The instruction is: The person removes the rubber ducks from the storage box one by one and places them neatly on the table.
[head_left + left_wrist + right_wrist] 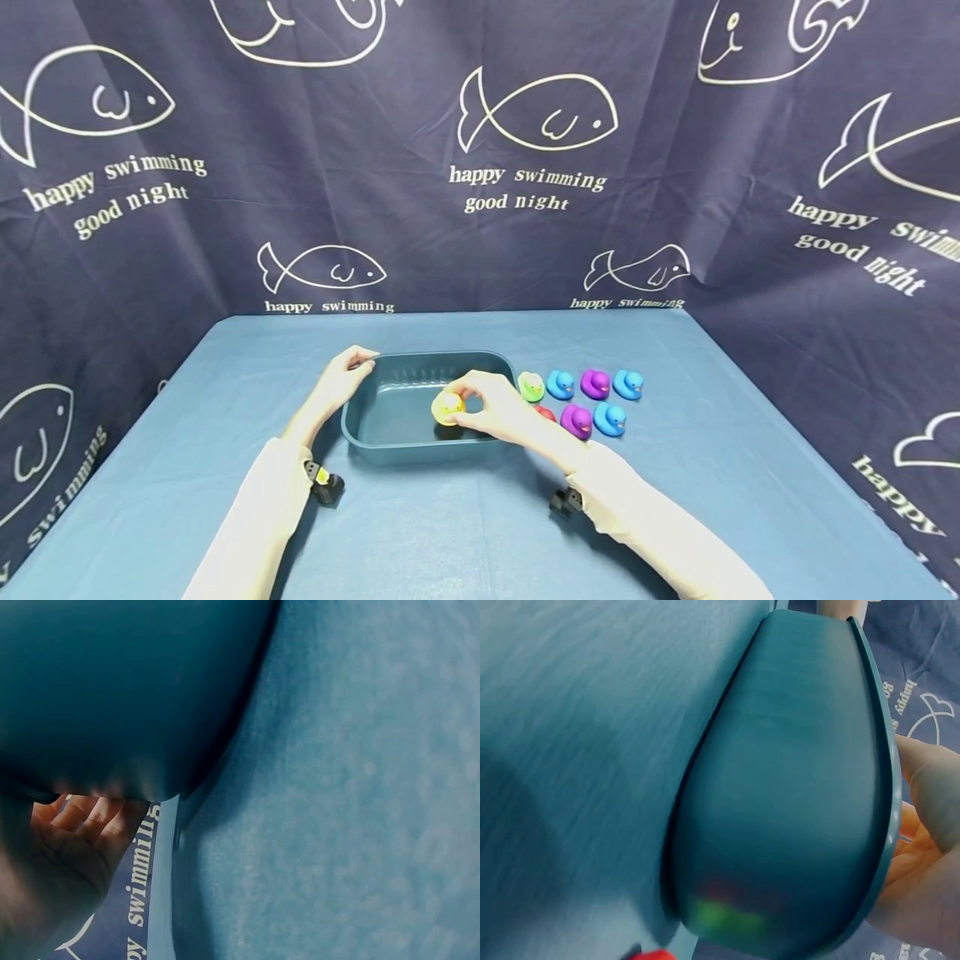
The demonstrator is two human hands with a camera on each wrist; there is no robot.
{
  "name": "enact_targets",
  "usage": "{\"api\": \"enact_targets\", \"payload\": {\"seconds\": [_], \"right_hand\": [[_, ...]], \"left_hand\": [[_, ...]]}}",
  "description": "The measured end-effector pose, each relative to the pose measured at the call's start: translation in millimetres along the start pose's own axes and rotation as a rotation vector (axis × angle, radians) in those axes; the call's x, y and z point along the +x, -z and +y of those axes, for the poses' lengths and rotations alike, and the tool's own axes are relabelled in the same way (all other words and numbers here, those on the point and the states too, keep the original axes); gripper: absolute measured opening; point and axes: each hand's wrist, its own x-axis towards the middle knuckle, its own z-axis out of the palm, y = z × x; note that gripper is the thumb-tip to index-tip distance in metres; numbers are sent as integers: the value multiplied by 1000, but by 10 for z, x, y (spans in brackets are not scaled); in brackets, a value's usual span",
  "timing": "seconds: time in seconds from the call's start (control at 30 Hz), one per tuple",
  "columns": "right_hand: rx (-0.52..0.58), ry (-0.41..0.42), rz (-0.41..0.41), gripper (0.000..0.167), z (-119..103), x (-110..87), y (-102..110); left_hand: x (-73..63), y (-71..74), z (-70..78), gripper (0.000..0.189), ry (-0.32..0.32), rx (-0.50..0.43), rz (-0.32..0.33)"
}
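A dark teal rectangular tub (420, 452) sits on the table. At its back left corner my left hand (347, 373) holds the rim; in the left wrist view that hand (79, 840) shows beside the tub's outer wall. Over the tub's inside, my right hand (491, 404) pinches a small yellow rubber duck (448, 407) between thumb and fingers. The right wrist view has this hand (926, 840) beyond the tub's near rim, with the duck hidden.
Right of the tub stand several rubber ducks in two rows: a pale green duck (531, 387), a blue duck (560, 384), a purple duck (576, 422) and others. A red duck (545, 412) is partly covered by my right hand. Dark fish-print cloth (420, 225) hangs behind the blue-covered table (420, 533).
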Motion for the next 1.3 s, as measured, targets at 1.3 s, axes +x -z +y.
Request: {"api": "enact_targets", "payload": {"seconds": [1.3], "right_hand": [[-15,-41,40,33,147,-395,666]], "left_hand": [[-19,8,42,21,-2,-1,3]]}}
